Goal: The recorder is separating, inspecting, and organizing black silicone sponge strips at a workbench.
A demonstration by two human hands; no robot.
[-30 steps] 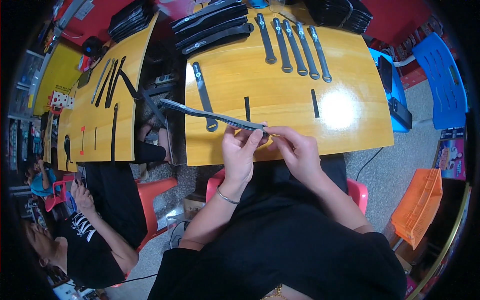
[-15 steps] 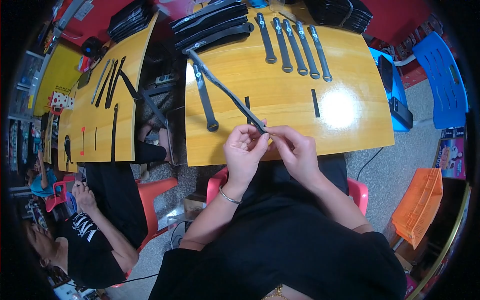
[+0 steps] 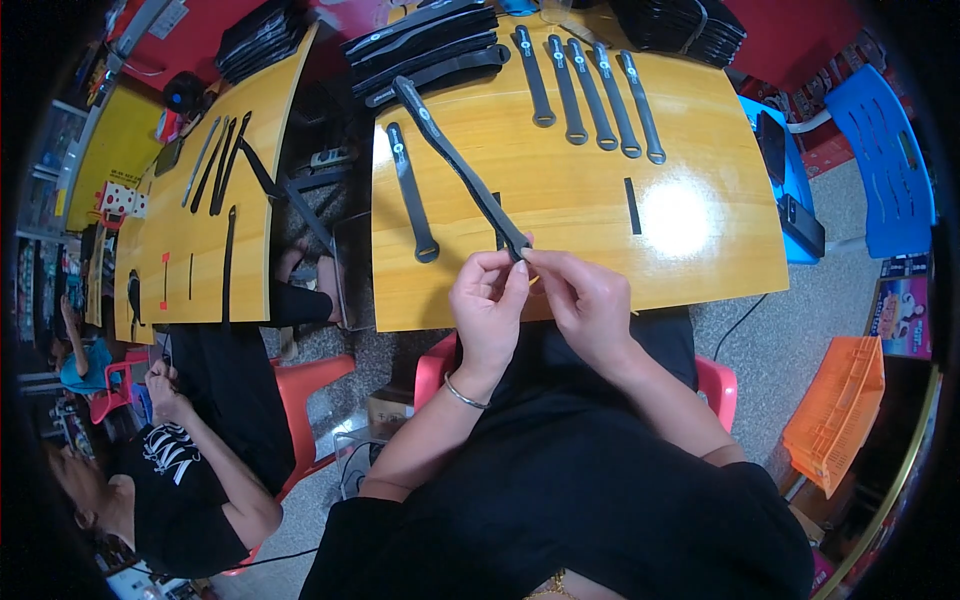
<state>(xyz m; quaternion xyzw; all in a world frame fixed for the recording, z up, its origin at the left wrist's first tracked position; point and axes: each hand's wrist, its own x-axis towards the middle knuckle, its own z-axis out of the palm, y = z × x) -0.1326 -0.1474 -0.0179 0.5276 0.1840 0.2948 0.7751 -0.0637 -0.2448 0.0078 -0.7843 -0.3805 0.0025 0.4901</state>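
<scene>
Between my two hands is the near end of a dark grey strap (image 3: 460, 170); its far part slants up and left over the table. My left hand (image 3: 486, 302) pinches that end with thumb and fingers, and a bracelet circles the wrist. From the right, my right hand (image 3: 585, 305) also pinches the strap's end, fingers closed on it. Beside the held strap, a similar strap (image 3: 410, 195) with a slotted end lies flat. Several more straps (image 3: 602, 95) lie in a row at the far side. Short black strips mark the tabletop, one (image 3: 632, 205) right of my hands.
Stacks of black straps (image 3: 430, 45) stand at the table's (image 3: 700, 270) far left, with another bundle (image 3: 680, 25) far right. A blue chair (image 3: 880, 160) and an orange crate (image 3: 835, 410) are to the right. A person (image 3: 190, 480) sits at the left table (image 3: 250, 200).
The held strap has turned, its far end shifting right and showing more of its printed face. Both hands stay nearly in place, still pinching its near end.
</scene>
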